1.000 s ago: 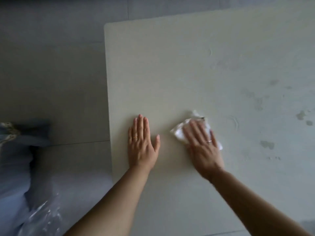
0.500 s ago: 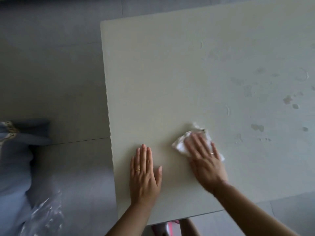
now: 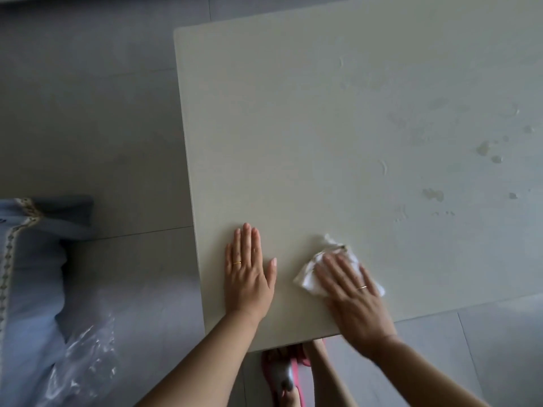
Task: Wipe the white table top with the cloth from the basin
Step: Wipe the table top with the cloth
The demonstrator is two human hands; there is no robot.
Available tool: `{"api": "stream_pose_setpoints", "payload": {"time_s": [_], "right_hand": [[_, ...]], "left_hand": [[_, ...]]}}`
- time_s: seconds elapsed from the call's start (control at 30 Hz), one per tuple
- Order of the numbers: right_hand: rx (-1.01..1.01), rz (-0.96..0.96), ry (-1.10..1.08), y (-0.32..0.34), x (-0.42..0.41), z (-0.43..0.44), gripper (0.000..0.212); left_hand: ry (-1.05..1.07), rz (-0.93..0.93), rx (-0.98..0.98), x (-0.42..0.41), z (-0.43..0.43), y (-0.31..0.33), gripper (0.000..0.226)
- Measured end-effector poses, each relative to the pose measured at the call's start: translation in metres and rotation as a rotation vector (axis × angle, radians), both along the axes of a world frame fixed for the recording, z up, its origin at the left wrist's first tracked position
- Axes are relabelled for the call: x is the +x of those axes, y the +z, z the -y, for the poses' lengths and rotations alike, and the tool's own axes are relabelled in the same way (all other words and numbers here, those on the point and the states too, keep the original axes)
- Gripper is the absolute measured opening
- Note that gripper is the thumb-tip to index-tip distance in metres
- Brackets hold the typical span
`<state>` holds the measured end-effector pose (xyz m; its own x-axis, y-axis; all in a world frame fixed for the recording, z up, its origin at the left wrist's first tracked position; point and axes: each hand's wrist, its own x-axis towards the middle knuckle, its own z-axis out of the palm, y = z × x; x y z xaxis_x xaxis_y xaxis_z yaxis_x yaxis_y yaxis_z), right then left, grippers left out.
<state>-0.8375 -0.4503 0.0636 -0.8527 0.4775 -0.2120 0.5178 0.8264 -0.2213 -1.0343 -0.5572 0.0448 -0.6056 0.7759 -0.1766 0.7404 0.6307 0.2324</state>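
The cloth (image 3: 310, 276) has been drawn toward the table's (image 3: 293, 142) near edge under the right hand's (image 3: 355, 301) flat, slightly spread fingers. The left hand (image 3: 246, 277) is laid flat, fingers together. Stains (image 3: 433, 194) farther right remain unwiped.

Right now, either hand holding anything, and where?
Nothing gripped. Right hand presses the cloth flat, over its middle; left hand lies flat on the table.

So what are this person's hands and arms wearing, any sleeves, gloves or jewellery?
No sleeves, gloves, watch or bracelet show. The left hand wears a thin gold ring, and the right hand a similar gold band, each on the ring finger.
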Motion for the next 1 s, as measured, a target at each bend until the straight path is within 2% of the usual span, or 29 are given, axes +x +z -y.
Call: {"api": "stream_pose_setpoints", "payload": {"time_s": [0.1, 0.2, 0.33, 0.5, 0.57, 0.67, 0.8, 0.87, 1.0], "right_hand": [[-0.039, -0.020, -0.282, 0.011, 0.021, -0.024, 0.057], [-0.030, -0.020, -0.435, 0.010, 0.011, -0.026, 0.057], [0.047, 0.000, -0.456, 0.006, -0.004, -0.027, 0.074], [0.030, 0.051, -0.511, 0.002, -0.017, -0.003, 0.074], [-0.008, 0.024, -0.423, 0.006, -0.030, 0.033, 0.069], [-0.079, -0.024, -0.095, 0.002, -0.039, 0.090, 0.058], [-0.045, -0.018, 0.107, -0.003, -0.008, 0.054, 0.061], [0.035, 0.017, 0.010, -0.001, 0.019, 0.010, 0.061], [0.040, 0.079, -0.439, 0.003, 0.069, -0.060, 0.072]], "left_hand": [[-0.006, -0.004, -0.012, -0.001, 0.000, 0.000, 0.067], [-0.004, 0.002, -0.036, -0.001, 0.000, 0.000, 0.069], [-0.004, -0.026, -0.046, -0.002, 0.000, 0.007, 0.072], [0.035, -0.026, -0.008, 0.014, 0.013, 0.012, 0.069], [0.022, 0.013, -0.002, 0.024, 0.024, 0.009, 0.067], [0.040, 0.019, 0.021, 0.030, 0.035, 0.006, 0.065], [0.013, 0.011, 0.025, 0.026, 0.040, 0.006, 0.066], [0.035, 0.028, 0.015, 0.028, 0.038, 0.007, 0.067], [0.102, 0.039, 0.029, 0.042, 0.020, 0.009, 0.070]]}}
